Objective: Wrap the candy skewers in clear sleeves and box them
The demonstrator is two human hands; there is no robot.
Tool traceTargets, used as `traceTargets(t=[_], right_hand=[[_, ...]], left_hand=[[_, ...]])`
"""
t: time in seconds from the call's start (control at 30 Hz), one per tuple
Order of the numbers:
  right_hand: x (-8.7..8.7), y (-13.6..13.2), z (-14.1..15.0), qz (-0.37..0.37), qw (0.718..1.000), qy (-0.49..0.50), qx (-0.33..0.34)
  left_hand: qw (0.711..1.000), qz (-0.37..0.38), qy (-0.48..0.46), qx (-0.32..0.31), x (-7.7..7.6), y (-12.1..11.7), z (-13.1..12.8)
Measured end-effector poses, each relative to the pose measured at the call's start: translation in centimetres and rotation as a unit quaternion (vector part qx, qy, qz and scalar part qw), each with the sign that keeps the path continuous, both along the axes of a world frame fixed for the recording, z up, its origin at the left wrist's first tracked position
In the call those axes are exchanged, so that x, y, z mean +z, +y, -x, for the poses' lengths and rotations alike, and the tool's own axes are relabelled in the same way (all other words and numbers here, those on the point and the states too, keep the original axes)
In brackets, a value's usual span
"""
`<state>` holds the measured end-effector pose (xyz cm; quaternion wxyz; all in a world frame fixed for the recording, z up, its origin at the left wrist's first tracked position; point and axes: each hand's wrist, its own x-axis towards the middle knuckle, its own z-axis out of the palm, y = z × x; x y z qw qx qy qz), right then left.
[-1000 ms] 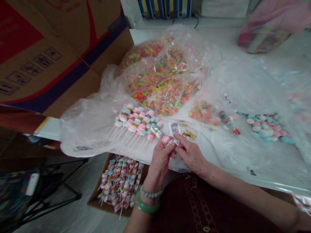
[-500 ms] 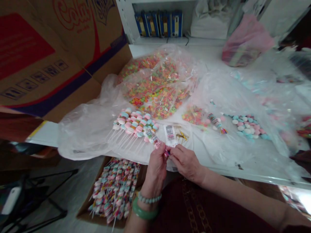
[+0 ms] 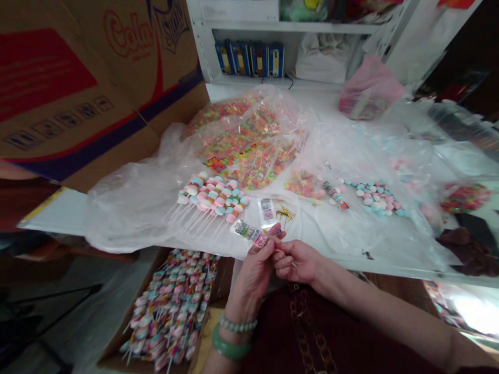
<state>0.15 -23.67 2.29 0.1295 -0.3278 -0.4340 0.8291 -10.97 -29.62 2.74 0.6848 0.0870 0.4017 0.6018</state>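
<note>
My left hand (image 3: 255,272) grips a cellophane-wrapped candy skewer (image 3: 247,232), whose printed wrapper points up and left over the table. My right hand (image 3: 296,262) sits against the left, fingers curled shut around the thin white stick. Just beyond the fingertips lie a white printed label strip (image 3: 267,212) and several gold twist ties (image 3: 284,213). Rows of unwrapped pastel candy skewers (image 3: 212,197) lie further left. A beaded bracelet (image 3: 237,325) and a green bangle (image 3: 231,347) circle my left wrist.
A cardboard tray of candy skewers (image 3: 167,306) stands below the table edge at left. A clear bag of small colourful candies (image 3: 249,140) and loose pastel candies (image 3: 374,197) lie on plastic sheeting (image 3: 128,208). A large cardboard box (image 3: 78,88) looms at left; a shelf (image 3: 249,59) stands behind.
The view has tilted upward, showing more of the shelf. My hands have shifted apart from the label strip, and my right fingers have curled tighter. The skewer now points further left.
</note>
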Motion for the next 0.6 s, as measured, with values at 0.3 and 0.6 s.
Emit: traceTargets(t=[0.3, 0.6], right_hand=[[1.7, -2.0, -1.4, -0.144, 0.977, -0.024, -0.155], [0.2, -0.9, -0.6, -0.131, 0.964, -0.042, -0.228]], left_hand=[[0.968, -0.043, 0.239, -0.058, 0.0, -2.6, -0.6], [0.858, 0.039, 0.507, 0.064, -1.2, -2.9, -2.0]])
